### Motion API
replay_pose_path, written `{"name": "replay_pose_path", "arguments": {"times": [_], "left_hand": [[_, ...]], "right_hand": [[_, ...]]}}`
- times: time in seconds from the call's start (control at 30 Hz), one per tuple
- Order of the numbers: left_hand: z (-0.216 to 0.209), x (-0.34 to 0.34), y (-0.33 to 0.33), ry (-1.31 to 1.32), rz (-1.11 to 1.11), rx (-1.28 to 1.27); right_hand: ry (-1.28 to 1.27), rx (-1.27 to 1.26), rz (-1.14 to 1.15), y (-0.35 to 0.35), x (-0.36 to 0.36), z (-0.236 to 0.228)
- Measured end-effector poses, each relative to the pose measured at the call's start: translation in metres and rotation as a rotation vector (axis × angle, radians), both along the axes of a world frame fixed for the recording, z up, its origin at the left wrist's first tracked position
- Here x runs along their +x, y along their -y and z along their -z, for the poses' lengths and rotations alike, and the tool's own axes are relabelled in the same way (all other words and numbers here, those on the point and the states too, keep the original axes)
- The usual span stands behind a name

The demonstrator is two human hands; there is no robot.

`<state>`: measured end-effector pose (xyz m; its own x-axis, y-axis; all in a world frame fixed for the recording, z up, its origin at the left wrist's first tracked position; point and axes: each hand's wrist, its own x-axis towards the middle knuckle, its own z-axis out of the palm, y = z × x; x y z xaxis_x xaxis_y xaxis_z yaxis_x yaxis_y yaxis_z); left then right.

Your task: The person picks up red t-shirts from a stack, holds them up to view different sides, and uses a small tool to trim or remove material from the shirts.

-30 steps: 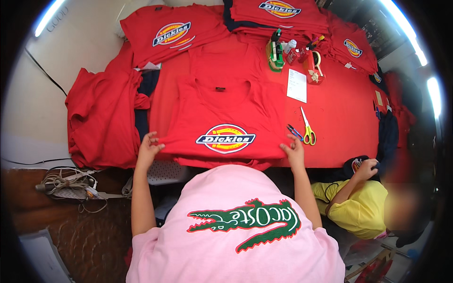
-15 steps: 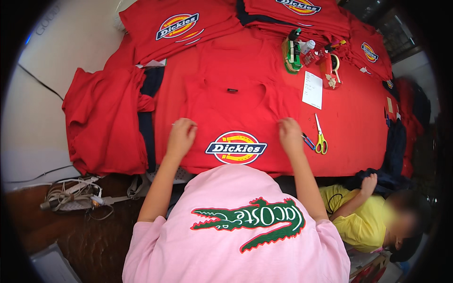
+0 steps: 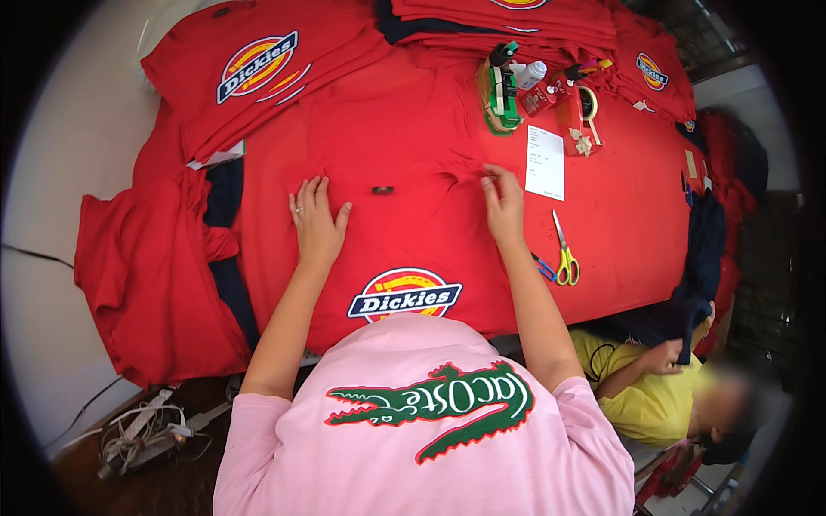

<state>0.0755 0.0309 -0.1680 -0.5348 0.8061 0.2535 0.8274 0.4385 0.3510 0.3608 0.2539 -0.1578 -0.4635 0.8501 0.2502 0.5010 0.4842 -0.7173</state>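
Note:
A red T-shirt (image 3: 404, 228) lies spread out in front of me, with a dark neck label and a printed emblem on its chest near my body. My left hand (image 3: 318, 222) rests flat on the shirt's left shoulder area, fingers stretched and thumb apart. At the right shoulder, my right hand (image 3: 506, 206) has its fingers bent and closed on the shirt's cloth, which puckers toward the fingertips.
Folded red shirts (image 3: 258, 77) are stacked at the back left, and more red cloth (image 3: 155, 284) hangs at the left. On the right lie yellow-handled scissors (image 3: 565, 258), a paper slip (image 3: 545, 162) and a tape dispenser (image 3: 581, 120). A person in yellow (image 3: 637, 391) handles dark cloth at the lower right.
Both hands have moved away from me, up to the shirt's shoulders. My left hand has flattened out, and the neckline now lies folded down. The view has shifted slightly.

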Motion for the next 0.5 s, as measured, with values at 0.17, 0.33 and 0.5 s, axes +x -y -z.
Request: {"name": "replay_pose_path", "arguments": {"times": [0.17,0.33,0.5], "left_hand": [[-0.016,0.056,-0.051,0.788,0.233,0.226],[0.003,0.117,-0.136,1.575,0.121,0.255],[0.02,0.115,-0.17,1.581,-0.022,0.161]], "right_hand": [[0.148,-0.245,0.329,-0.027,-0.007,-0.014],[-0.024,-0.179,0.364,-0.023,-0.03,0.007],[-0.153,-0.133,0.459,-0.026,-0.031,0.025]]}}
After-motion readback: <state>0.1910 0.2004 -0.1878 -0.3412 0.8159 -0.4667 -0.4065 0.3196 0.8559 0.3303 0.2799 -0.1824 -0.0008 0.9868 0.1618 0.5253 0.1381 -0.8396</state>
